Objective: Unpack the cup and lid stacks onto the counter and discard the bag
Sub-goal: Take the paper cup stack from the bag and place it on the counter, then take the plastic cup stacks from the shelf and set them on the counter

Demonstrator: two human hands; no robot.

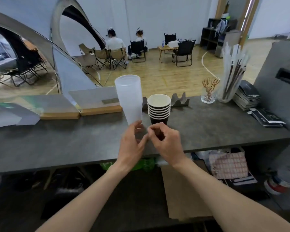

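A tall translucent white stack [129,97] stands upright on the dark grey counter [57,144], wider at the top and seemingly sleeved in thin clear plastic. Touching its right side is a stack of black paper cups [159,108] with white rims and white insides. My left hand [132,144] curls around the foot of the translucent stack. My right hand [164,141] is in front of the black cups, its fingertips pinched together on what looks like clear film at the translucent stack's base. That base is hidden by my fingers.
At the counter's back right stand a small glass of wire stirrers [208,92], a tall jar of straws [231,81] and piles of dark booklets [248,96]. A metal holder [180,99] sits behind the cups, wooden-based signs [84,106] at back left. Bags and boxes [228,163] fill the shelf below.
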